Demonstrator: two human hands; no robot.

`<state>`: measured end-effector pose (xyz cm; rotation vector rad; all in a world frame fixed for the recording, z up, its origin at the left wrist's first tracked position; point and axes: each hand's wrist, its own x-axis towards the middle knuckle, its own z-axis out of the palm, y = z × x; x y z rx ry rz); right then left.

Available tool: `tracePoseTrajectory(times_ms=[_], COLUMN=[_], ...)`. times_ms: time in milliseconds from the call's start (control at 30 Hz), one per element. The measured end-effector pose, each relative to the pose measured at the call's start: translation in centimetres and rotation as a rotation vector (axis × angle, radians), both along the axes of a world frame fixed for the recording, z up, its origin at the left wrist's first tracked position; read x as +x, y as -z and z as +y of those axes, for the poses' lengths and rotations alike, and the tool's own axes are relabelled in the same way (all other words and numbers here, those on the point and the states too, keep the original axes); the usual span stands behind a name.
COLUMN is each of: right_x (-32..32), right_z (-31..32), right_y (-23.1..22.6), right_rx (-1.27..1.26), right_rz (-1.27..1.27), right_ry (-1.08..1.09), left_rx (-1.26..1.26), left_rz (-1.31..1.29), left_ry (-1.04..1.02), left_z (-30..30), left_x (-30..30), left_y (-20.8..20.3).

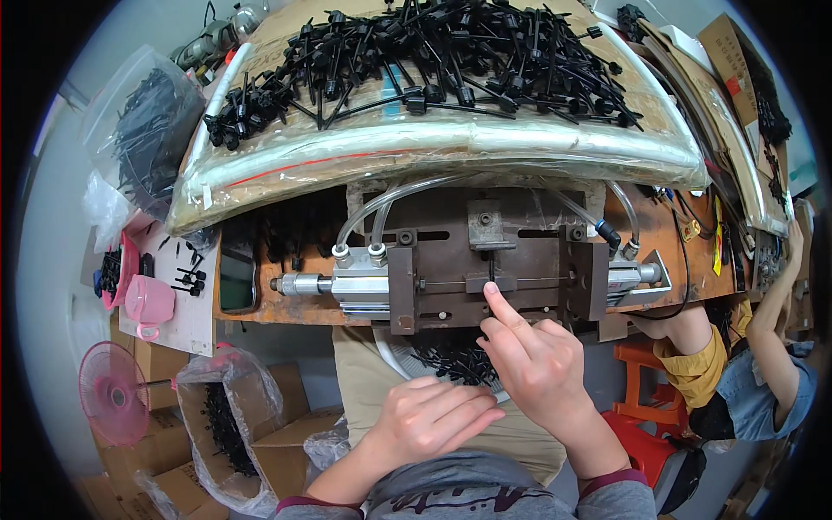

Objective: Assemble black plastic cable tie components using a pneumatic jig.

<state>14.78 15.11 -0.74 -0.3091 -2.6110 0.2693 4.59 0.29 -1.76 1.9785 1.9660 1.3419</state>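
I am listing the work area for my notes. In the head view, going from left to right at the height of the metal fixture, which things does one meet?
Pink plastic cup → silver pneumatic cylinder → brown steel fixture block → right hand, index finger on the fixture → another person's yellow sleeve.

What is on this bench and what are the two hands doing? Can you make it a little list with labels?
Right hand: index finger pressing at the middle of the metal fixture
Left hand: loosely curled on the lap, holding nothing visible
Fixture: brown blocks with silver cylinders and clear hoses
Above: pile of black plastic ties on a wrapped board
Below fixture: more black ties in a white basket
Left side: pink cup, pink fan
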Motion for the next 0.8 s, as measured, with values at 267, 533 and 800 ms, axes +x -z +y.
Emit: tracePoseTrajectory(times_ms=[267, 533, 800], right_x=[-0.1, 0.1, 3.3], right_z=[0.3, 0.3, -1.1], right_y=[0.0, 0.2, 1.5], right_rx=[0.040, -0.121, -0.759], right_rz=[0.031, 0.137, 0.461], right_ry=[-0.033, -0.052, -0.354], left_rx=[0.039, 0.077, -0.091], left_rz=[-0.086, -0.168, -1.117], left_ry=[-0.028, -0.051, -0.077], left_z=[-0.3, -0.7, 0.1], left_x=[-0.1, 0.2, 1.1], left_y=[0.5, 0.3, -1.3])
